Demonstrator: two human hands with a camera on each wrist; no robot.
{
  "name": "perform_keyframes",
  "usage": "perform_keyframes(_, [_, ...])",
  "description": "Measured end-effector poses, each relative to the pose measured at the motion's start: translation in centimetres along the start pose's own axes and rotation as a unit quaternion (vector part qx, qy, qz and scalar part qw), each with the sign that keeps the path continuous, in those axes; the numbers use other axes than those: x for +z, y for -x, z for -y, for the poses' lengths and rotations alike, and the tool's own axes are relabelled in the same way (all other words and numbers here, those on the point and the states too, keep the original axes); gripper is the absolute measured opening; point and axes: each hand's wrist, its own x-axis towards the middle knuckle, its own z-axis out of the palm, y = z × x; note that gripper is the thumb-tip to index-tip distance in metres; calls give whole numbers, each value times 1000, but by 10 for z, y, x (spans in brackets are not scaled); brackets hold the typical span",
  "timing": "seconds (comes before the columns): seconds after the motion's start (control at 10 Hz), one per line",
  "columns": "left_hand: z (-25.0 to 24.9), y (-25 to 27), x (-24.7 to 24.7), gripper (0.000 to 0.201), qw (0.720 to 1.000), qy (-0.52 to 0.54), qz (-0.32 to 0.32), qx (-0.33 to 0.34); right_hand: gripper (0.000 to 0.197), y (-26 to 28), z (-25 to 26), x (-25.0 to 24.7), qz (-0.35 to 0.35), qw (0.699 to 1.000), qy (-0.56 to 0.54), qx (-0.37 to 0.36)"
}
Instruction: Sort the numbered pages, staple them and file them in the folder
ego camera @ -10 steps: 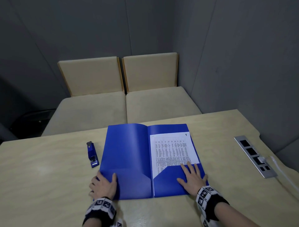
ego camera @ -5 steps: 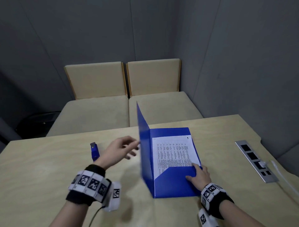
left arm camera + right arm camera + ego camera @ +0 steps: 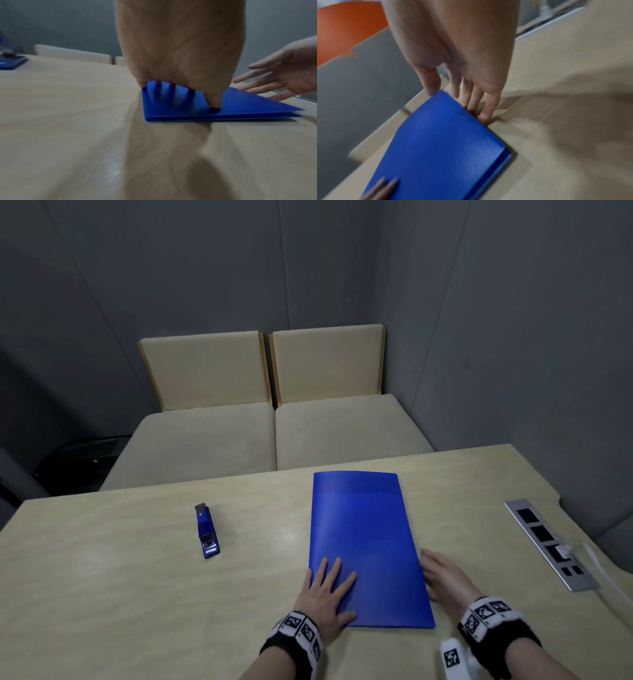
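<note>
The blue folder (image 3: 364,542) (image 3: 223,106) (image 3: 440,148) lies closed and flat on the table, its pages hidden inside. My left hand (image 3: 325,594) (image 3: 180,56) rests flat on the folder's near left corner with straight, spread fingers. Beside the folder's right edge my right hand (image 3: 445,575) (image 3: 462,81) lies with straight fingers, the fingertips (image 3: 485,115) touching that edge and the table. A blue stapler (image 3: 206,530) sits on the table to the left, apart from both hands.
The light wooden table (image 3: 137,577) has a metal socket strip (image 3: 551,542) with a white plug and cable at its right edge. Two beige seats (image 3: 267,433) stand behind the table against grey walls.
My left hand swung the folder's left cover over to the right and the folder is now closed. My right hand slid off the inside pocket to the folder's right edge.
</note>
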Motion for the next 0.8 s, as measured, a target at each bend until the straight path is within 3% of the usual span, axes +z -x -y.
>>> perform_keyframes(0.1, [17,12,8,81,999,-2,-10,-38,50,-13,-10,25,5,986,153,-67])
perform_keyframes(0.2, [42,31,22,66,994,-15,-73,-82,60,-17,-21,63,6,886,449,-120])
perform_keyframes(0.3, [61,47,32,76,988,31,-2,-150,63,-7,-31,102,29,776,613,-144])
perform_keyframes(0.4, [78,61,48,78,990,5,-20,-140,70,1,-41,133,40,715,682,-146])
perform_keyframes(0.5, [92,68,58,80,992,15,-11,-122,72,7,-48,150,38,692,705,-150])
perform_keyframes(0.6, [82,81,31,83,990,37,-14,-137,72,14,-50,158,37,672,727,-137])
perform_keyframes(0.7, [85,86,10,73,992,50,-33,-115,66,21,-34,167,36,657,745,-106])
perform_keyframes(0.8, [100,76,-30,63,992,44,-65,-99,60,18,2,184,34,653,747,-122])
